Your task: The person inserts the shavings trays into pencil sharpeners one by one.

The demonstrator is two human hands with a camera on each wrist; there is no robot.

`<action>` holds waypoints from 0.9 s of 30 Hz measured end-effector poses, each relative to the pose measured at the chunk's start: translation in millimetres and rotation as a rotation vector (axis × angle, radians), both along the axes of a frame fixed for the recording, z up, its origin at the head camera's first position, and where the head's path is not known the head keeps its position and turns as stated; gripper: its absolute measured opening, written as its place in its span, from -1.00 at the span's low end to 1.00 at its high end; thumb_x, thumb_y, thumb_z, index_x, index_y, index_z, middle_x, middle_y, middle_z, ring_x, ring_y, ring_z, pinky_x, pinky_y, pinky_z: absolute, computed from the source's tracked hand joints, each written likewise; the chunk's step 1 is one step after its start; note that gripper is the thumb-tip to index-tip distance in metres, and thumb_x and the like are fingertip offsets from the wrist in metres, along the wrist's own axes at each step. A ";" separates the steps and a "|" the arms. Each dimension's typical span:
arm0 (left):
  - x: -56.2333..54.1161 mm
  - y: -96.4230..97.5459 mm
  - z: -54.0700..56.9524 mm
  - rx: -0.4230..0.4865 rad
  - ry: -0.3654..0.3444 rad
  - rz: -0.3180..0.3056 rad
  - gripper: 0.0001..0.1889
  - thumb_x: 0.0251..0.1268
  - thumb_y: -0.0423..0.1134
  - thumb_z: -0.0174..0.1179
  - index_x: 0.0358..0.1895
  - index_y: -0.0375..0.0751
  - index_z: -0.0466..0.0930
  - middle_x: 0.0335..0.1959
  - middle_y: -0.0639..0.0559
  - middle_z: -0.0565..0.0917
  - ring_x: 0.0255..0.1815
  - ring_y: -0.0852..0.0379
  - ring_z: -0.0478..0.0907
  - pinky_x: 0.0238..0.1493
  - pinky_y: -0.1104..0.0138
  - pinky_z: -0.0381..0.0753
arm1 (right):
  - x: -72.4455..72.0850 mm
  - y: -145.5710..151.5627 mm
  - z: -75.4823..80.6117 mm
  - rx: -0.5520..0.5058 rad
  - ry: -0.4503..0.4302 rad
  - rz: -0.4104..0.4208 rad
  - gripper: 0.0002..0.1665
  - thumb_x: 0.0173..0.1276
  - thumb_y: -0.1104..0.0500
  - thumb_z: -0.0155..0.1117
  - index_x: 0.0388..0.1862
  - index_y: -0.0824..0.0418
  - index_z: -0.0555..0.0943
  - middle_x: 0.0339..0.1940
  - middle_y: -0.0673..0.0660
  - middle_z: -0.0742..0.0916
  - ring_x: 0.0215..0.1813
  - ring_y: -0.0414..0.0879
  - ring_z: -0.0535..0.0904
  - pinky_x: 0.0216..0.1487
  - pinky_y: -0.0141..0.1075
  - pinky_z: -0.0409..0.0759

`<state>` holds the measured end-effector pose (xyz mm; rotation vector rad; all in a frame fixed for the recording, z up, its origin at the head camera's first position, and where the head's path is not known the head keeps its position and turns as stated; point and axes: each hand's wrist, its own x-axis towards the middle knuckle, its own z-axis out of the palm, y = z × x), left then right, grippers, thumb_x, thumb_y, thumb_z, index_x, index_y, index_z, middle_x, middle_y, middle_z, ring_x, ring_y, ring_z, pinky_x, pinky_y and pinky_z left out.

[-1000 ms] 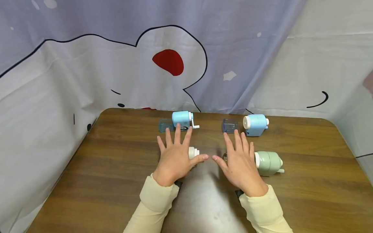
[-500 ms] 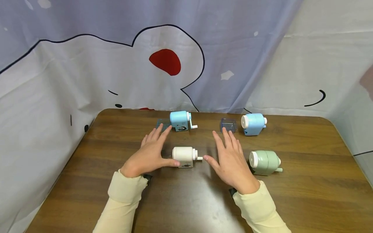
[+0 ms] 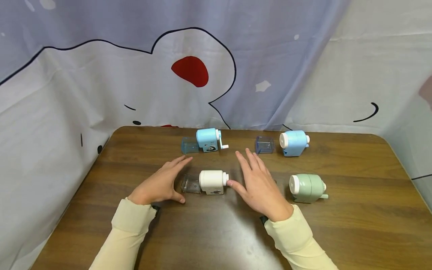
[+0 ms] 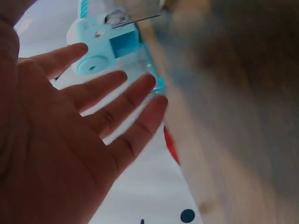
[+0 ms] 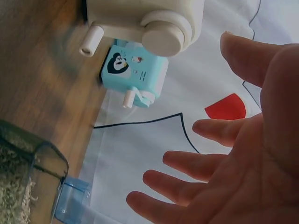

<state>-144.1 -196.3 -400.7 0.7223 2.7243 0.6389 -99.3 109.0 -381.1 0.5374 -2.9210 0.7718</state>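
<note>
A cream-white crank pencil sharpener [image 3: 211, 180] stands upright between my two hands, a smoky see-through shavings drawer [image 3: 191, 184] at its left. My left hand [image 3: 156, 185] is left of that drawer, fingers spread and holding nothing. On the other side, my right hand [image 3: 260, 187] is spread too, its thumb tip overlapping the sharpener's crank side in the head view. The right wrist view has the crank knob [image 5: 91, 41] apart from the thumb. A clear drawer with pencil shavings [image 5: 14, 172] lies low left there; in the head view my right hand mostly hides it.
At the back stand a light-blue sharpener [image 3: 207, 139] with a teal drawer [image 3: 190, 145] beside it, and another blue sharpener [image 3: 294, 143] with a dark-blue drawer [image 3: 264, 144]. A green sharpener [image 3: 308, 188] is right of my right hand. Behind the wooden table [image 3: 216, 240] hangs a printed curtain [image 3: 256, 67].
My left hand has moved left, off the view of the white sharpener and its drawer. The right hand has shifted slightly left. The sharpeners stay in place.
</note>
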 end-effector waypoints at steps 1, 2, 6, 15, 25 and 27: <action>-0.6 0.8 -1.6 -0.003 0.003 -0.014 0.30 -0.30 -0.18 0.72 0.61 -0.11 0.05 0.58 -0.25 0.11 0.51 -0.35 0.11 0.35 -0.19 0.31 | 0.1 -0.6 -0.1 -0.003 0.000 0.003 0.00 0.40 -0.19 0.31 0.61 0.23 0.14 0.59 0.40 0.17 0.57 0.34 0.06 0.49 0.19 0.12; -1.1 1.6 -2.9 -0.010 0.008 -0.026 0.29 -0.30 -0.18 0.72 0.60 -0.13 0.07 0.56 -0.23 0.16 0.51 -0.32 0.13 0.34 -0.16 0.33 | 0.2 -1.3 -0.3 -0.006 0.000 0.007 0.00 0.40 -0.19 0.31 0.61 0.23 0.14 0.59 0.40 0.17 0.57 0.35 0.06 0.48 0.19 0.12; -1.1 2.3 -7.2 -0.026 0.026 -0.037 0.20 -0.29 -0.19 0.71 0.56 -0.17 0.18 0.49 -0.17 0.31 0.48 -0.23 0.22 0.35 -0.10 0.35 | -0.1 -5.4 -1.7 -0.016 0.002 0.027 0.00 0.39 -0.19 0.32 0.61 0.21 0.15 0.59 0.38 0.18 0.56 0.34 0.09 0.47 0.19 0.15; -3.1 2.0 -14.3 0.005 0.041 -0.024 -0.03 -0.18 -0.17 0.67 0.42 -0.23 0.39 0.33 -0.13 0.50 0.32 -0.14 0.44 0.30 -0.04 0.42 | -1.7 -11.0 -8.4 -0.052 0.047 0.076 -0.08 0.37 -0.10 0.39 0.59 0.09 0.23 0.56 0.37 0.25 0.51 0.37 0.20 0.44 0.20 0.21; -6.0 4.1 -20.3 0.055 0.043 -0.015 -0.27 -0.10 -0.25 0.63 0.23 -0.29 0.54 0.14 -0.08 0.63 0.02 0.02 0.57 0.10 0.09 0.56 | -3.8 -15.8 -10.4 -0.081 0.072 0.116 -0.17 0.36 -0.07 0.40 0.54 0.02 0.34 0.52 0.30 0.36 0.47 0.27 0.30 0.37 0.17 0.34; -6.6 4.4 -21.0 0.050 0.046 -0.009 -0.33 -0.08 -0.24 0.63 0.18 -0.28 0.57 0.10 -0.06 0.65 -0.02 0.05 0.57 0.06 0.11 0.57 | -3.8 -16.9 -10.3 -0.088 0.073 0.123 -0.18 0.36 -0.06 0.40 0.54 0.02 0.35 0.51 0.29 0.37 0.47 0.24 0.32 0.37 0.15 0.36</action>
